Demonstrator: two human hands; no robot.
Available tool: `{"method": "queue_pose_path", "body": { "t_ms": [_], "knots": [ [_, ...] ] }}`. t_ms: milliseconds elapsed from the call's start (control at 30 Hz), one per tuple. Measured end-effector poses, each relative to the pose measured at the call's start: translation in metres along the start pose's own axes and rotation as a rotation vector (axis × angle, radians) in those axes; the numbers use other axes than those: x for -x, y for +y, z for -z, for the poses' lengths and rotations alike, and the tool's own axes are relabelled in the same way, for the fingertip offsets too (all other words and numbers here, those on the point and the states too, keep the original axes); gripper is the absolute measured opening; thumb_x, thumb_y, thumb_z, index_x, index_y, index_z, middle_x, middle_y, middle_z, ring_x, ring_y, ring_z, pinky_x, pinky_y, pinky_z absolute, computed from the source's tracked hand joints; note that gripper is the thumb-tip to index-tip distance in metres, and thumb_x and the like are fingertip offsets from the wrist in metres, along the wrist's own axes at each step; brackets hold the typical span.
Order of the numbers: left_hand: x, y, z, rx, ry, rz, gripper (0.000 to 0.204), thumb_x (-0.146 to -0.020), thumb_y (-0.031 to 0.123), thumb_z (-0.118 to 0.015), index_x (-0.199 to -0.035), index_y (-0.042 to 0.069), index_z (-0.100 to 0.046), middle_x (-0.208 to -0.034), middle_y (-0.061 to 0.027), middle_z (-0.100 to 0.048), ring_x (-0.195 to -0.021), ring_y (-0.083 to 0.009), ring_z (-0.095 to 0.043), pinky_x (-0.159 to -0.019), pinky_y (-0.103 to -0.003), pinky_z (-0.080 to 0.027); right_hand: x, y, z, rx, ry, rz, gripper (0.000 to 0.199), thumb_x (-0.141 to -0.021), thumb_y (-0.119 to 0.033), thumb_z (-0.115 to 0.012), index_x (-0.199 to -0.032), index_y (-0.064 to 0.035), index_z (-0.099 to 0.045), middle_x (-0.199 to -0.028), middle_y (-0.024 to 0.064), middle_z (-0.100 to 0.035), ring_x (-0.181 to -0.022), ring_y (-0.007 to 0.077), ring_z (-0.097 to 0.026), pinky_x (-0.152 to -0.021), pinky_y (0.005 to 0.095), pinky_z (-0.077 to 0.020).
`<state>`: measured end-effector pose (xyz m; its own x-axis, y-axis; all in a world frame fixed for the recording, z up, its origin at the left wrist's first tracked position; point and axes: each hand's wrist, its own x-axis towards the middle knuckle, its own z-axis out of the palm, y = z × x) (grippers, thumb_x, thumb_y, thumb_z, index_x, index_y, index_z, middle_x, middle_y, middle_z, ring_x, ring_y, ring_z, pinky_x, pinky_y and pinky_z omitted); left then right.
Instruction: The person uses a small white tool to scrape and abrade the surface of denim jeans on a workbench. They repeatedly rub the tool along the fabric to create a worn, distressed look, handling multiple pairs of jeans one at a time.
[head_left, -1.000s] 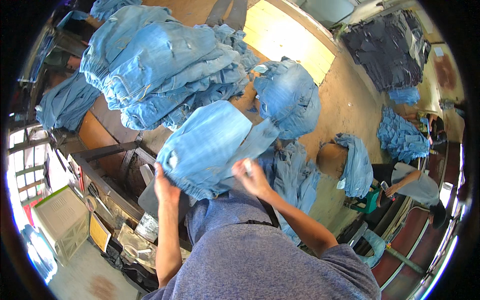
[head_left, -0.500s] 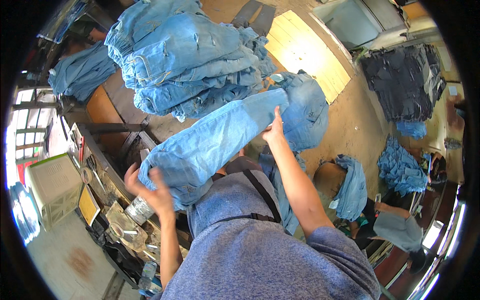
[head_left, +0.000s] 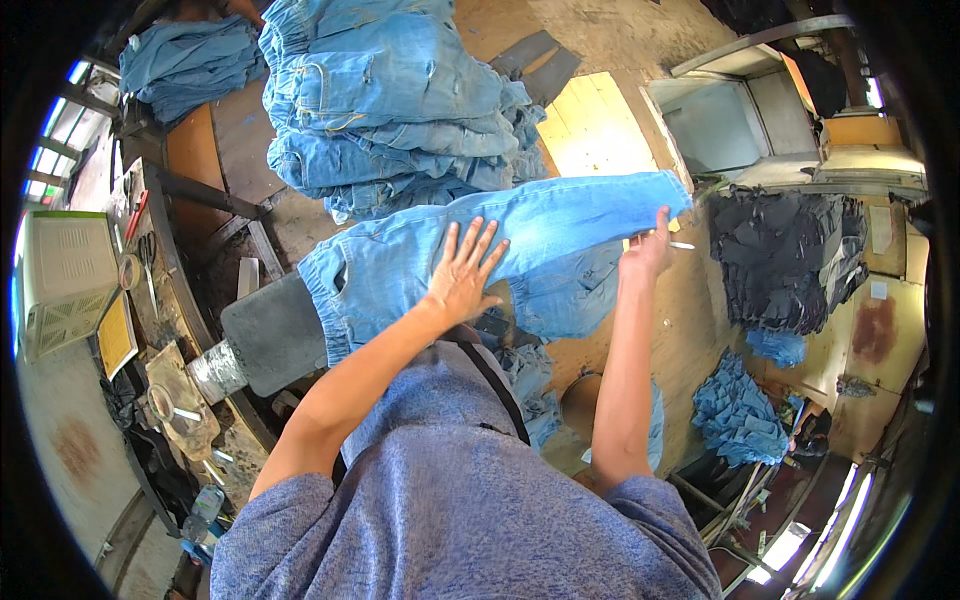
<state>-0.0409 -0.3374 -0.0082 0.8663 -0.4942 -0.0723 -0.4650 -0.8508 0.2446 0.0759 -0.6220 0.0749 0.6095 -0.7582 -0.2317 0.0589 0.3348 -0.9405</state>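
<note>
Jeans [head_left: 520, 240] pressed under left hand [head_left: 462, 275] (fingers spread flat).

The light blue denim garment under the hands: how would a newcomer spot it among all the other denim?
Find the tall stack of folded blue jeans at top centre. Just below it, one light blue denim garment lies stretched flat over a grey padded board, left hand pressing it, right hand at its end. It alone is spread out.

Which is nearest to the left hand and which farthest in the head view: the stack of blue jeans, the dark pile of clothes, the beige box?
From the left hand:
1. Stack of blue jeans, just above.
2. Dark pile of clothes, far right.
3. Beige box, far left.
</note>
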Motion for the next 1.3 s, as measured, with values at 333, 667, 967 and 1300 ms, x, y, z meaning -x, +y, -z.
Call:
{"method": "queue_pose_path", "body": {
  "t_ms": [333, 667, 967, 1300],
  "knots": [
    [0.015, 0.044, -0.091, -0.015, 0.01, 0.015, 0.091, -0.091, 0.054, -0.073, -0.157, -0.001, -0.042, -0.163, -0.0176, -0.041, -0.154, -0.0337, -0.031, -0.127, -0.057, -0.02, 0.281, 0.061, -0.048, 0.815, -1.475, 0.53, 0.055, -0.075, -0.023, -0.096, -0.114, -0.0012, -0.065, -0.111, 0.0133, -0.072, -0.102, 0.0319, -0.07, -0.088, 0.0435, -0.0557],
    [0.016, 0.05, -0.077, -0.026, 0.029, -0.012, 0.074, -0.092, 0.042, -0.075, -0.149, 0.0, -0.053, -0.155, -0.0186, -0.052, -0.151, -0.0337, -0.04, -0.128, -0.053, -0.027, 0.299, 0.112, -0.073, 0.658, -1.598, 0.971, 0.022, -0.071, 0.003, -0.072, -0.088, -0.005, -0.061, -0.105, 0.0074, -0.074, -0.089, 0.0303, -0.066, -0.081, 0.0394, -0.0499],
    [0.068, -0.037, 0.011, 0.339, 0.334, 0.24, 0.06, -0.091, 0.045, -0.078, -0.137, 0.008, -0.067, -0.155, -0.0136, -0.057, -0.152, -0.0354, -0.043, -0.128, -0.06, -0.025, 0.106, -0.05, -0.042, 0.7, -0.591, 0.558, 0.036, -0.091, -0.019, -0.086, -0.083, -0.0041, -0.054, -0.083, 0.0041, -0.063, -0.069, 0.0121, -0.053, -0.063, 0.0293, -0.0459],
    [0.224, -0.132, 0.067, 0.008, -0.065, 0.704, 0.103, -0.087, 0.065, -0.073, -0.163, 0.004, -0.038, -0.169, -0.0169, -0.037, -0.159, -0.038, -0.029, -0.13, -0.057, -0.019, 0.063, 0.004, 0.034, 1.243, -0.801, 0.102, 0.042, -0.112, -0.044, -0.055, -0.112, -0.003, -0.065, -0.085, 0.0102, -0.068, -0.073, 0.0177, -0.066, -0.063, 0.0365, -0.0516]
  ]
}}
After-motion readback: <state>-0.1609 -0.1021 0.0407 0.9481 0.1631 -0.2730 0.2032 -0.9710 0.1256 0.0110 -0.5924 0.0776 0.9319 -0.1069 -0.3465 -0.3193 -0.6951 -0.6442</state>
